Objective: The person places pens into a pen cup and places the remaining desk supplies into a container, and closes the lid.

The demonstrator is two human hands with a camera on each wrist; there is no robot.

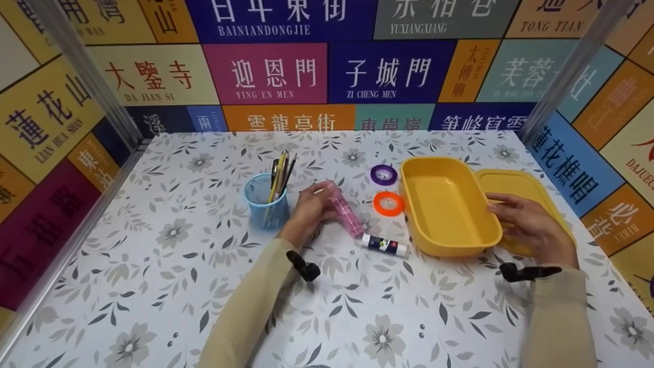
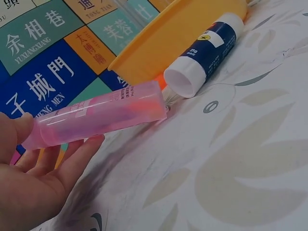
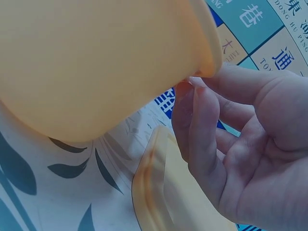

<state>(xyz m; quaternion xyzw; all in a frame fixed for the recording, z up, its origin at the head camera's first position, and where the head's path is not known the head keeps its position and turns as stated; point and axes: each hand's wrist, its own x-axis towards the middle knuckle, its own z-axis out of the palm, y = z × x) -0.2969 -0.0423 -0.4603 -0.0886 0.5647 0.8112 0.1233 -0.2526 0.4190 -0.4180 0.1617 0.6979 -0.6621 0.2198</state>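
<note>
My left hand pinches the upper end of a translucent pink tube with dark printing between thumb and fingers. In the left wrist view the tube slants, its far end close over the table beside a glue stick. That glue stick, white and dark blue, lies in front of a yellow plastic box. On the right, my right hand grips the rim of the box with thumb and fingertips. Seen from the right wrist, the box wall fills the upper left.
A blue mesh cup with pencils and pens stands left of my left hand. A purple tape roll and an orange tape roll lie left of the box. The yellow lid lies under my right hand. Printed panels wall the table.
</note>
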